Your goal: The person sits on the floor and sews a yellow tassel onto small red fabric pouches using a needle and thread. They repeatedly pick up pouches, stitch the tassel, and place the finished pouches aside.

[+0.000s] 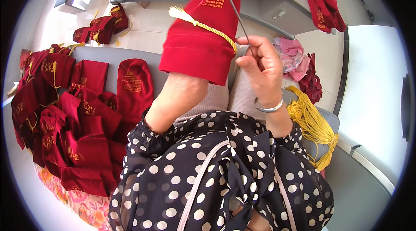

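Note:
A red cloth drawstring pouch with gold printed writing covers my left hand. Only the wrist and heel of that hand show below the pouch's hem; its fingers are hidden inside. Around the pouch runs a twisted yellow cord, with a tassel at its left end. My right hand is beside the pouch's right edge, its index fingertip close to the cord. A thin dark rod slants across the front of the pouch, and its lower end enters my right hand's curled fingers.
Many red pouches are heaped at left on a grey bench. Others lie farther off. Yellow tasselled cords lie at right, near pink cloth. Grey drawers stand ahead, with red cloth above.

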Demonstrator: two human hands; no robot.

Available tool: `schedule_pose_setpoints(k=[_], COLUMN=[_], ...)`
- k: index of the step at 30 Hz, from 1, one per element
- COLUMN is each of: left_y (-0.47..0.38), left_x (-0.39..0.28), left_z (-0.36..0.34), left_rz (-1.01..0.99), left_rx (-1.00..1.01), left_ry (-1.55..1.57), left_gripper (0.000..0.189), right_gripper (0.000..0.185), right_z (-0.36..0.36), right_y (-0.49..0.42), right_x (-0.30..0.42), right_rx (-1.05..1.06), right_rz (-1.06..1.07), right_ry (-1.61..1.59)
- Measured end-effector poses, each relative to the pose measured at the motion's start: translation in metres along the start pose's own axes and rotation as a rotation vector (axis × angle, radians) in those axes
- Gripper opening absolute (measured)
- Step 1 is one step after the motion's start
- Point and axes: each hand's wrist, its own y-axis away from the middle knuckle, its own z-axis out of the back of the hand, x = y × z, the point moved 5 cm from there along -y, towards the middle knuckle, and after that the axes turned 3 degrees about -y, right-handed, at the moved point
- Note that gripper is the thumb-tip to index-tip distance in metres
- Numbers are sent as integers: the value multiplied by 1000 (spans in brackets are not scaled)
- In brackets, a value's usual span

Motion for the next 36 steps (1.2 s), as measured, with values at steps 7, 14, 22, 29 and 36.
schedule_pose_setpoints(k=[7,14,22,29,36], left_y=[2,29,24,36,118], left_x=[18,50,35,130,246], left_z=[-4,-52,-29,48,215], left_rz=[-74,202,79,820,430], left_rx=[-29,-44,-6,-596,-1532], left_ry=[-437,96,-47,1187,1188], left_gripper=[42,40,41,26,30], right_gripper=[13,14,19,25,22], right_z=[6,15,46,60,52], right_y=[-13,16,29,21,18], right_x=[-21,-58,-100,-92,-106], right_rx=[-126,-239,-305,-259,-246], right_rz=[-232,-463,-564,-526,-568], right_ry=[-158,-569,-597,-429,-451])
